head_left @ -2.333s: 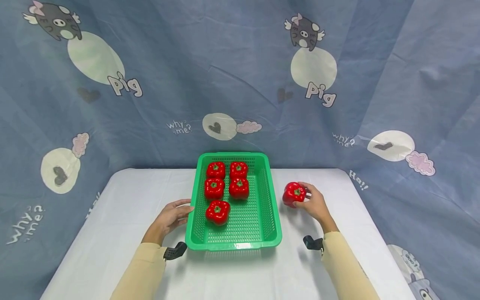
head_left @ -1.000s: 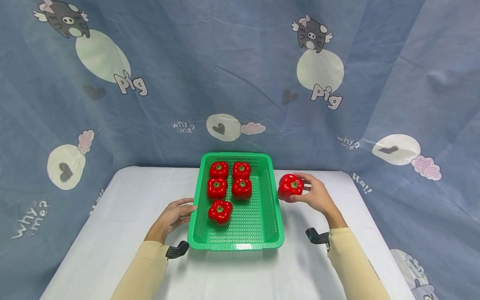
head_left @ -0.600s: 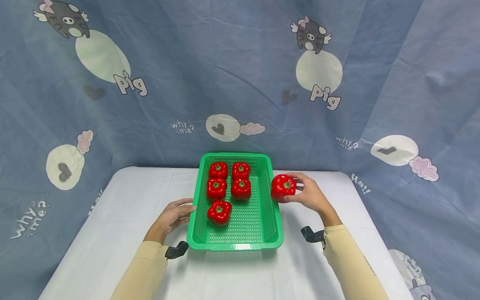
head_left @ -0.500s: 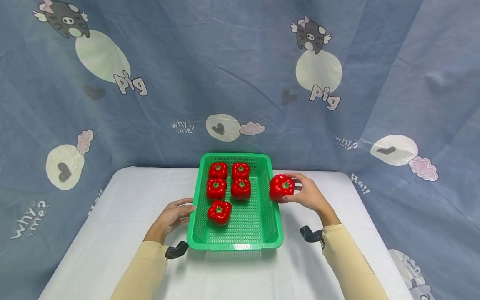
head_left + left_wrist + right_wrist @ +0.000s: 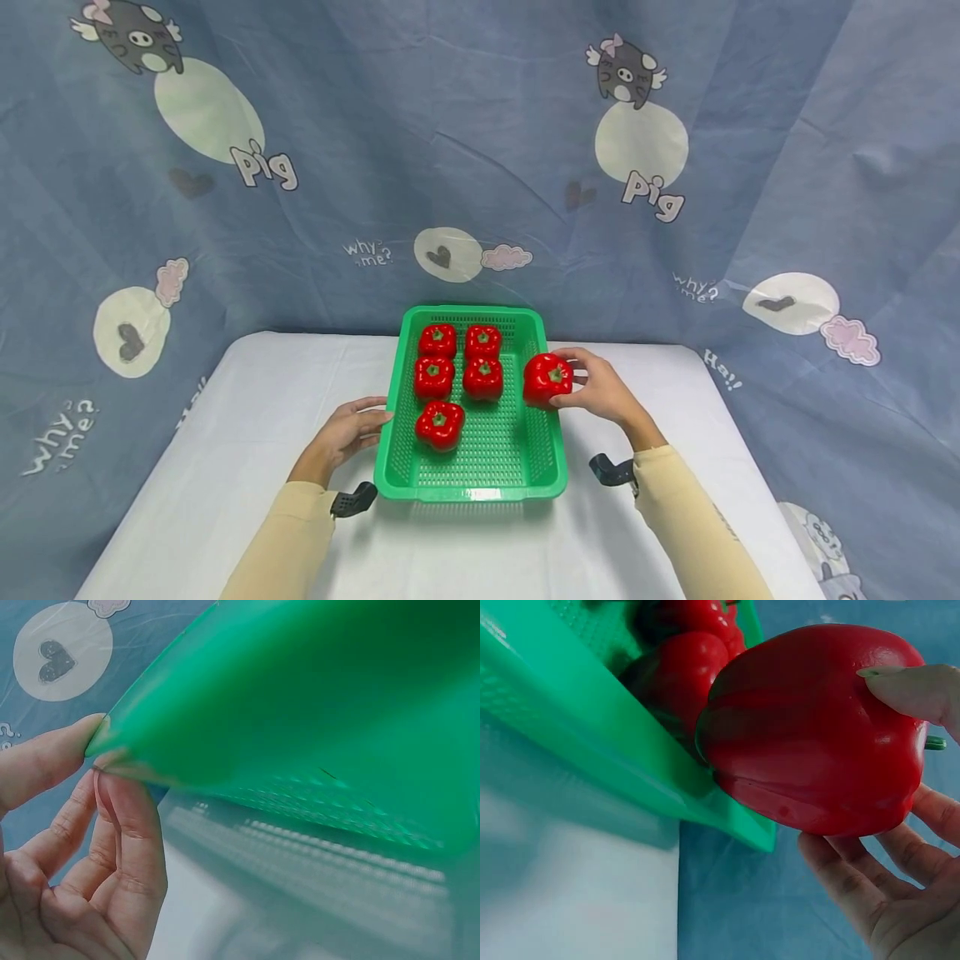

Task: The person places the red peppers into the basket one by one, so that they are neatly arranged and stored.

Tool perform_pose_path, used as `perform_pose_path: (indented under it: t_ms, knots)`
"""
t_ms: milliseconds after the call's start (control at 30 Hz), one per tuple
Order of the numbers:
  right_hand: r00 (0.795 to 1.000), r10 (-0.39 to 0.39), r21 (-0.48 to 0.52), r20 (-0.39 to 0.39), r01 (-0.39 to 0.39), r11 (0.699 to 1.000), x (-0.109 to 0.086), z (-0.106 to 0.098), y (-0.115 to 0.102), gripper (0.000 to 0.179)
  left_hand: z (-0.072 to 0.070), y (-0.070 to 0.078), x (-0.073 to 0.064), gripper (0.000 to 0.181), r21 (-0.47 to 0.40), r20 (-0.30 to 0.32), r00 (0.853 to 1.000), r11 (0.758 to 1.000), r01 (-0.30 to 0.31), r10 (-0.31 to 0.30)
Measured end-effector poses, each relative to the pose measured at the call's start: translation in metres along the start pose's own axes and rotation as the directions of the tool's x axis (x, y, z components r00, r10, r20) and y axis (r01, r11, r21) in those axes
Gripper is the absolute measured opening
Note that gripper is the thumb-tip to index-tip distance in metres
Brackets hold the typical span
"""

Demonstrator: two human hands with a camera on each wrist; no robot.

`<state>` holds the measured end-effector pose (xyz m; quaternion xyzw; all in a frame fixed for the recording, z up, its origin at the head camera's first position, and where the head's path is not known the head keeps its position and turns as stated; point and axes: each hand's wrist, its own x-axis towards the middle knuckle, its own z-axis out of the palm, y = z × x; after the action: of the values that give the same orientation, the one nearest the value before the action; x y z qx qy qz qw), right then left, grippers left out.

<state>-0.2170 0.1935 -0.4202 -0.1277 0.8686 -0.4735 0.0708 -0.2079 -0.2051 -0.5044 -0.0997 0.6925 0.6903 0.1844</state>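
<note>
My right hand grips a red bell pepper by its side, over the right rim of a green plastic basket. In the right wrist view, the thumb lies on one side of this pepper and the fingers on the other, its green stem pointing toward the palm. My left hand pinches the basket's left rim, thumb above and fingers below, as the left wrist view shows at the rim. Inside the basket several red bell peppers stand stem up, grouped left and centre.
The basket stands on a white table against a blue printed cloth that rises behind it. Bare mesh floor shows at the basket's front and right. A black wrist-worn device juts from the right sleeve, another from the left.
The right hand has lifted its bell pepper from beside the basket and carried it left, over the right rim. The left hand stays at the left rim; the view has shifted slightly.
</note>
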Motion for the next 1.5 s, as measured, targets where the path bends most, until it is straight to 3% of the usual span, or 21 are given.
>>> perform_pose_path:
  t_ms: [267, 400, 733, 1500]
  knots:
    - [0.995, -0.082, -0.055, 0.063, 0.086, 0.995, 0.004, 0.01, -0.002, 0.069, 0.001, 0.001, 0.0, 0.061, -0.001, 0.008, 1.0, 1.0, 0.004, -0.004]
    - [0.992, -0.086, -0.067, 0.096, 0.093, 0.993, 0.008, 0.016, -0.005, 0.067, 0.001, 0.002, 0.0, 0.061, -0.004, 0.008, 1.0, 1.0, 0.0, 0.0]
    - [0.982, -0.039, -0.146, 0.183, 0.067, 0.987, 0.019, 0.032, -0.013, 0.066, 0.001, 0.001, 0.0, 0.062, -0.009, 0.016, 1.0, 1.0, -0.006, 0.006]
    - [0.958, 0.161, -0.266, 0.236, -0.095, 0.959, 0.041, 0.074, -0.017, 0.064, -0.001, 0.001, 0.0, 0.06, -0.007, 0.0, 1.0, 1.0, 0.012, -0.012]
